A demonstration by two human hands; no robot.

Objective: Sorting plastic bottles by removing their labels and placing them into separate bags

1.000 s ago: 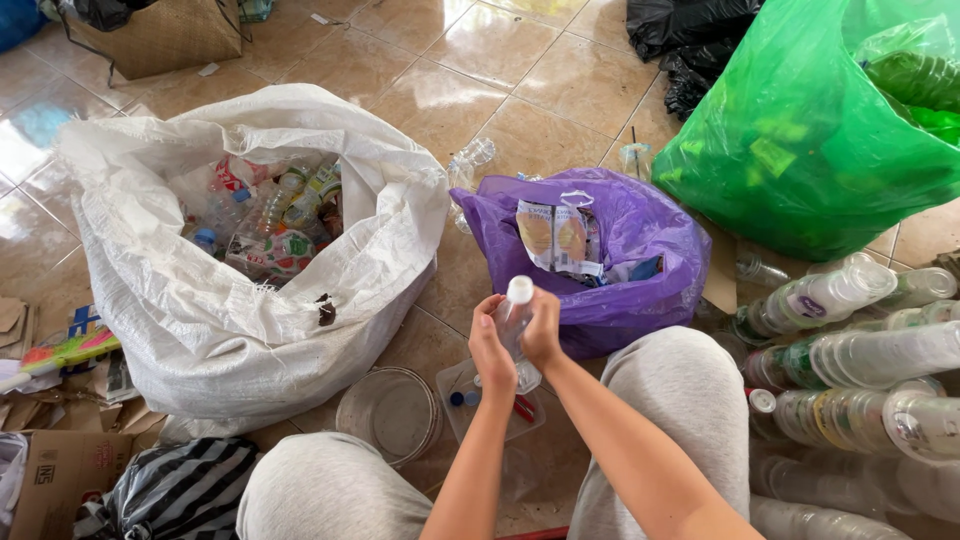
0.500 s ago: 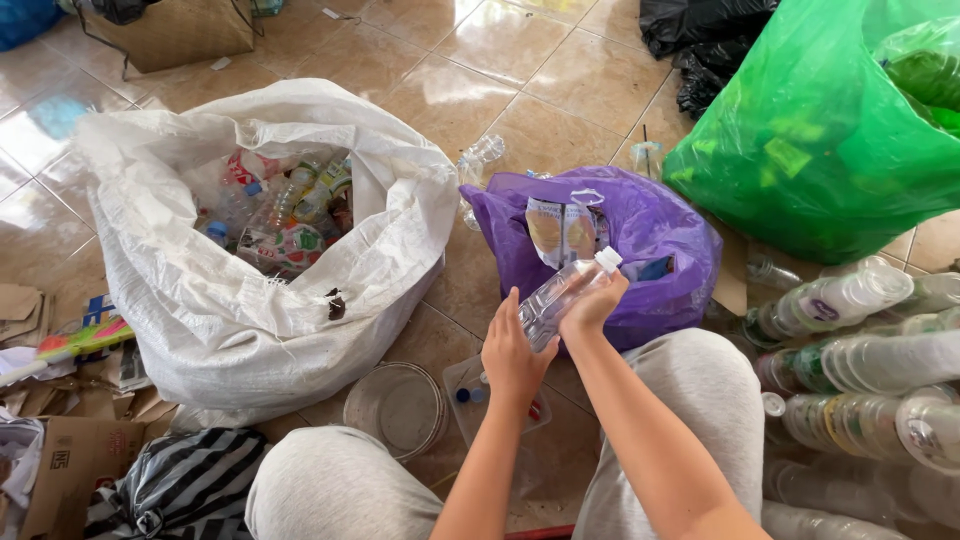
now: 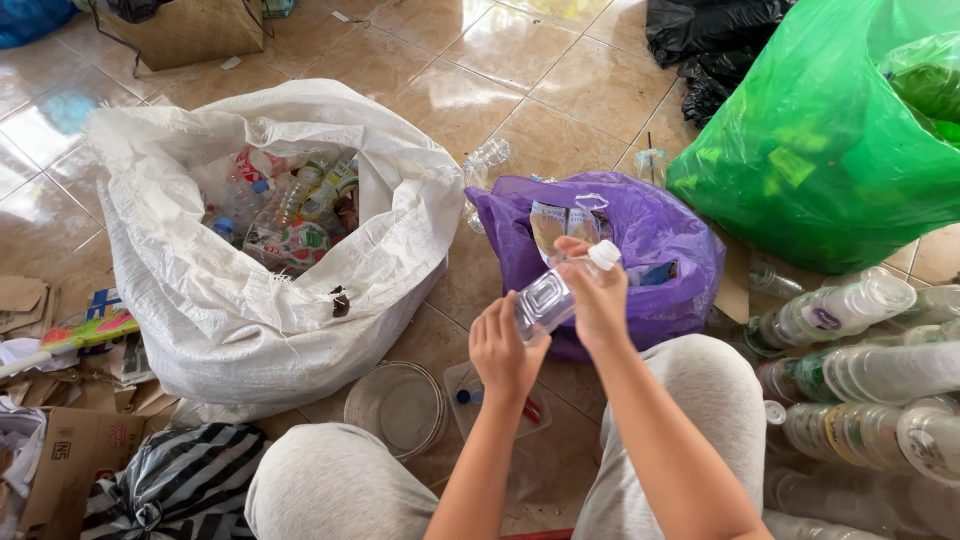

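Small clear plastic bottle (image 3: 548, 298) with white cap (image 3: 604, 254), tilted above the lap, just before the purple bag (image 3: 660, 240). Left hand (image 3: 503, 350) closed round the base, right hand (image 3: 596, 296) clasping the neck. Probably light, thin-walled, easily crushed (looks empty); best held at the stiffer ends.

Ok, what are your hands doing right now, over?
Left hand grips clear bottle at its base. Right hand at the white cap. Bottle tilted over the purple bag. Nothing in the way.
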